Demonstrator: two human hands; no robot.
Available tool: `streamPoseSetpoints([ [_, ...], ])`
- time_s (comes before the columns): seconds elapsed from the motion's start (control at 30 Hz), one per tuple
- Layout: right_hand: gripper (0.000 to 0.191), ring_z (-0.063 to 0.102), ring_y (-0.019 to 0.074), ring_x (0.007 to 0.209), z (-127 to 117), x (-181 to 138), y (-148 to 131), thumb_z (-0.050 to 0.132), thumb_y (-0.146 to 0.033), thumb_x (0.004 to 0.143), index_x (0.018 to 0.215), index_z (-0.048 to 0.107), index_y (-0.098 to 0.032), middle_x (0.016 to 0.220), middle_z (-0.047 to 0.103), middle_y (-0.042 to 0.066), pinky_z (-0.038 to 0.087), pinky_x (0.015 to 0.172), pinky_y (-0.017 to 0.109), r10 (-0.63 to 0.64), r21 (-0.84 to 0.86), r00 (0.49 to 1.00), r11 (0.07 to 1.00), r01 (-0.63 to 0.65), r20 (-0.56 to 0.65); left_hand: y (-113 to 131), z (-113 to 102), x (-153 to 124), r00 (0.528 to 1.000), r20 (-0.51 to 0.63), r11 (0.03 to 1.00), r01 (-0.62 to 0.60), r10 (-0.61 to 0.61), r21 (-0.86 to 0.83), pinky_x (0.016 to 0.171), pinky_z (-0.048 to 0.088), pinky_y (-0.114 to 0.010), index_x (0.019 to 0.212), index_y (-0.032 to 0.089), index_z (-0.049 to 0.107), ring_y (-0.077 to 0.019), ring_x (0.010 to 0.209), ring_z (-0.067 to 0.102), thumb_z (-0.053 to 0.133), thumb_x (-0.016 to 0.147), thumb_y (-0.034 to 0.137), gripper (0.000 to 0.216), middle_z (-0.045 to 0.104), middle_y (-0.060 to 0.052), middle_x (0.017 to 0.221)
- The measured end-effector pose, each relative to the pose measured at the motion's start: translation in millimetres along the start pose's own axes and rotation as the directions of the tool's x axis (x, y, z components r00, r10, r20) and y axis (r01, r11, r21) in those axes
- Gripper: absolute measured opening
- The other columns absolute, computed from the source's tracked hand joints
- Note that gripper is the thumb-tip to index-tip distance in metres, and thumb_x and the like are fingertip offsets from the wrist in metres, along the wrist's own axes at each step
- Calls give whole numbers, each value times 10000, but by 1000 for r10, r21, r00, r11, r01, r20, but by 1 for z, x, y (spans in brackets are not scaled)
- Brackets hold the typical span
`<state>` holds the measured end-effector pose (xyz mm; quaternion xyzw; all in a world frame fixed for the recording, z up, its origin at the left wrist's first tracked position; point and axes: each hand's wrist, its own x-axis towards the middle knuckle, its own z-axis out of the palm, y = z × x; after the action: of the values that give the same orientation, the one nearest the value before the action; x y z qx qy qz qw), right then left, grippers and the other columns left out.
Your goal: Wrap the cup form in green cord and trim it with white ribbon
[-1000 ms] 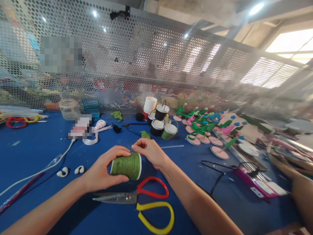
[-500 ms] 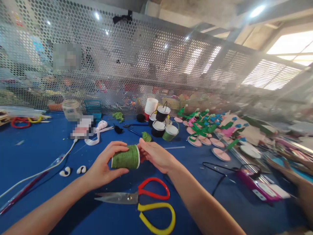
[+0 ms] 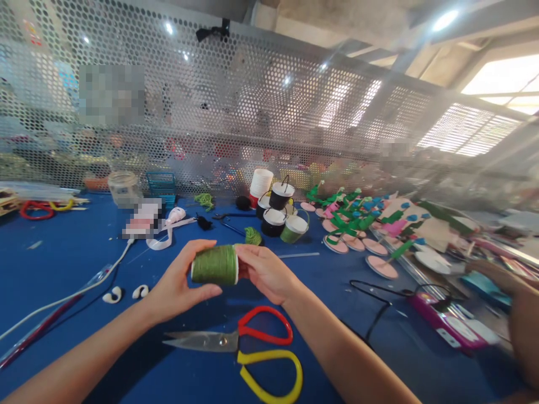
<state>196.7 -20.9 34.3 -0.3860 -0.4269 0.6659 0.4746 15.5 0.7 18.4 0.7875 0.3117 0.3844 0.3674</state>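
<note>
A cup wrapped in green yarn (image 3: 214,265) lies sideways between my hands above the blue table, its white rim to the right. My left hand (image 3: 181,280) is wrapped round its left end, with the thumb along the lower side. At the rim, my right hand (image 3: 261,270) grips the other end; its fingertips are partly hidden behind or inside the opening. Just below lie large scissors (image 3: 206,340) with one red and one yellow handle, blades pointing left. A small ball of green yarn (image 3: 252,235) sits behind my right hand.
Wrapped little buckets (image 3: 273,221) and stacked white cups (image 3: 261,181) stand at the back. Right of them are several green figures on pink discs (image 3: 353,240). A magenta power strip (image 3: 448,322) and another person's arm (image 3: 522,320) are far right. A white cable (image 3: 105,273) crosses the left.
The wrapped cup has tilted and risen slightly, its rim turning a little. My right hand has closed in on the rim. At the far right, the other person's arm has moved.
</note>
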Motion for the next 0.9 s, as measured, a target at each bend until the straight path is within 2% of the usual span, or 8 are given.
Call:
streamPoseSetpoints([
  [0.1,401,491,100,538,1,0,3,663,-555,608,651,608,-160,523,544,-32,385,551,245,-51,-102,998,993,53,23,4,1,2,961,27,941,274,-274,-201,743,504,-362,1150,190,446,-227,867,586,598,710,484,551,555,-78,1021],
  [0.2,398,469,93,514,-1,2,4,614,-555,655,607,576,-162,507,524,-36,373,532,245,-90,-251,996,964,90,13,7,2,3,915,84,865,401,-394,-303,671,507,-325,1073,178,498,-192,761,590,571,727,496,475,587,-52,921],
  [0.3,312,458,81,493,-7,6,1,571,-447,721,595,552,-163,513,526,-36,339,495,227,-171,-376,980,918,123,-97,9,1,4,904,89,839,421,-417,-345,695,499,-312,1030,174,515,-181,764,580,605,712,480,451,595,-36,884],
  [0.4,124,491,80,514,-15,9,-6,580,-283,692,717,571,-163,564,554,-40,339,482,211,-229,-347,943,928,137,-241,10,0,5,888,104,814,452,-447,-364,684,500,-305,1031,171,508,-170,741,573,615,698,500,480,590,-27,871],
  [0.53,219,504,79,518,-25,11,-18,568,-221,644,854,576,-159,592,569,-44,352,476,204,-333,-255,872,933,252,-357,10,0,6,881,104,800,464,-461,-380,676,499,-298,1032,163,508,-166,721,574,631,681,506,506,600,-30,859],
  [0.73,264,359,57,401,-42,15,-30,538,-284,666,883,569,-135,431,411,-102,280,402,189,-426,-238,772,905,354,-472,12,-1,7,882,76,824,464,-466,-327,694,498,-317,1021,163,543,-200,754,591,633,662,518,513,638,-48,865],
  [0.8,360,392,63,431,-53,16,-36,527,-244,661,1001,544,-127,473,458,-90,292,405,183,-470,-275,695,882,382,-544,14,-2,7,880,61,829,465,-471,-311,687,500,-318,1015,168,552,-209,758,595,629,655,525,513,647,-51,864],
  [0.9,605,451,73,500,-78,16,-50,498,-175,652,1249,409,-129,608,549,-55,322,417,174,-564,-412,496,824,388,-660,15,-3,8,882,48,841,462,-468,-283,686,502,-312,1009,174,564,-217,772,599,622,655,524,501,658,-52,865],
])
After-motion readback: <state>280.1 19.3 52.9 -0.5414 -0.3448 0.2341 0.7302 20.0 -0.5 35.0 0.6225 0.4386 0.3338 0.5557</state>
